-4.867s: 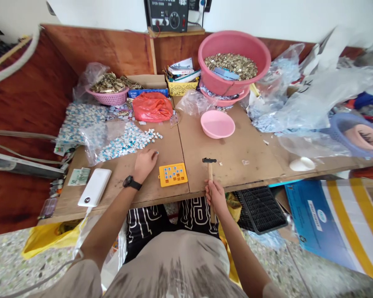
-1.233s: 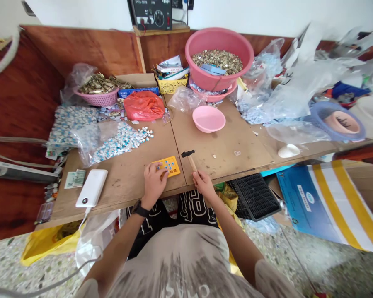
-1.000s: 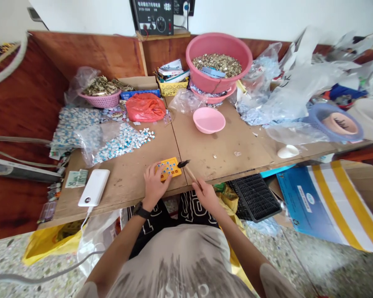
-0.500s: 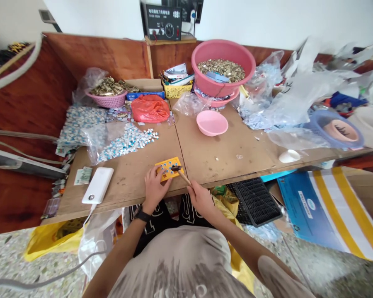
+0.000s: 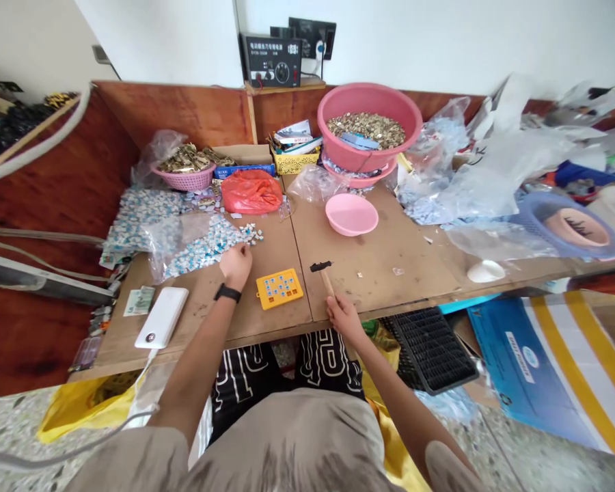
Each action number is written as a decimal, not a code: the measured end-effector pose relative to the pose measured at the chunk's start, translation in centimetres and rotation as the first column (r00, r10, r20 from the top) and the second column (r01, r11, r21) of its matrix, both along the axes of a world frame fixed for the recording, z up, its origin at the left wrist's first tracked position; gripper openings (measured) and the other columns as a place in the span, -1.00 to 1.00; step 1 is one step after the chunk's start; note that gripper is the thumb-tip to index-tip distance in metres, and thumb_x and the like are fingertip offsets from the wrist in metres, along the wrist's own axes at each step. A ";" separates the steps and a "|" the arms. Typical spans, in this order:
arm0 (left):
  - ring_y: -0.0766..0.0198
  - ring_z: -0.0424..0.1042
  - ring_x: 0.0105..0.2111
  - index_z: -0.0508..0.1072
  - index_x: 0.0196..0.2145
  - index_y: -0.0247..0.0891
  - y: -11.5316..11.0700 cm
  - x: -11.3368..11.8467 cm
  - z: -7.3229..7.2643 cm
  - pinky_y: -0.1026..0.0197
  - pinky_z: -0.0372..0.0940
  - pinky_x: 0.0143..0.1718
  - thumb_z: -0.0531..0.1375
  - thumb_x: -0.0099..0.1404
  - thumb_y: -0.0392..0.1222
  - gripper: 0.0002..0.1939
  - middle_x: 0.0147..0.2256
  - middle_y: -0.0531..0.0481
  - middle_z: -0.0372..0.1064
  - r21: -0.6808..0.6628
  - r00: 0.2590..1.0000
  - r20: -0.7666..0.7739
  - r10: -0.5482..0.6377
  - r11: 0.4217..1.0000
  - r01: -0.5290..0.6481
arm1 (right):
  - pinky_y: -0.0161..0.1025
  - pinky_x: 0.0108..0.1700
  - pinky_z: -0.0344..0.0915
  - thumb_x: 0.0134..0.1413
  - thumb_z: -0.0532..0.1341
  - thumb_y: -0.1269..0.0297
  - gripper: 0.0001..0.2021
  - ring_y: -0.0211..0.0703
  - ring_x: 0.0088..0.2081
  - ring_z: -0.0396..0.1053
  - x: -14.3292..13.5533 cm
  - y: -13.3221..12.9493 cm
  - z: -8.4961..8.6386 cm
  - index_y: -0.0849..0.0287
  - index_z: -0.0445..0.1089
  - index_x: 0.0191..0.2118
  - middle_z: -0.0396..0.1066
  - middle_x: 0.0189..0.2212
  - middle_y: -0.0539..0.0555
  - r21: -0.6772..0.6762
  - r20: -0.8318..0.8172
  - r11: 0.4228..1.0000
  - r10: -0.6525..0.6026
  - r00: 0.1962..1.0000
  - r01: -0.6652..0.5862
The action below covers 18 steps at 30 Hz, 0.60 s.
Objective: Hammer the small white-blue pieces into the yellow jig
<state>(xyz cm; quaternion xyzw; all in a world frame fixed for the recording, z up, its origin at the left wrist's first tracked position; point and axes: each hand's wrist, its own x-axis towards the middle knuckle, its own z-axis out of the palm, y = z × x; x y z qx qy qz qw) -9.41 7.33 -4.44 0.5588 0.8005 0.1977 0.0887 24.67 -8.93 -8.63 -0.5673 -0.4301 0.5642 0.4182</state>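
Note:
My left hand [image 5: 236, 265] is at the near edge of a heap of small blue-and-white pieces [image 5: 210, 240]. Its fingers are curled together, and whatever they pinch is hidden. A small hammer [image 5: 327, 279] with a wooden handle and dark head is in my right hand [image 5: 342, 314], which grips it near the handle's end. The hammer head lies over the cardboard-covered tabletop, right of the yellow plastic board [image 5: 280, 288]. That board lies flat between my hands, with small blue-and-white pieces set in rows and a few brownish squares along its lower side.
Behind stand a pink bowl [image 5: 352, 214], a red plastic bag [image 5: 251, 191], a large pink basin [image 5: 370, 126] of metal bits and a pink basket [image 5: 186, 179]. A white power bank [image 5: 162, 318] lies at left. A white cup [image 5: 486, 271] and plastic bags are at right.
My left hand has left the yellow board and moved up and left to the heap. My right hand has drawn the hammer off the board to the right.

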 end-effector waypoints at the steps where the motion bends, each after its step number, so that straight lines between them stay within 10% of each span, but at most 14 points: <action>1: -0.11 0.67 -0.02 0.73 0.03 -0.17 1.1 -0.1 0.1 0.06 0.35 -0.09 0.10 0.65 0.00 -0.60 0.00 -0.30 0.73 -0.010 1.000 -0.016 0.004 1.000 -0.004 | -0.34 -0.66 -0.06 0.27 0.33 -0.45 -0.42 -0.31 -0.64 0.00 -0.1 0.0 0.0 0.03 0.37 -0.16 0.17 -0.57 -0.19 -0.004 -0.020 1.000 -0.009 1.000 0.009; 18: -0.17 0.64 0.05 0.73 0.06 -0.17 4.4 1.3 0.3 -0.02 0.43 0.03 0.21 0.59 -0.07 -0.68 0.12 -0.33 0.67 -0.024 0.989 -0.074 -0.125 0.992 0.124 | -0.34 -0.62 0.01 0.32 0.32 -0.38 -0.47 -0.31 -0.60 0.05 0.0 0.1 0.1 0.04 0.36 -0.18 0.19 -0.54 -0.17 -0.003 -0.008 1.000 -0.028 1.000 0.028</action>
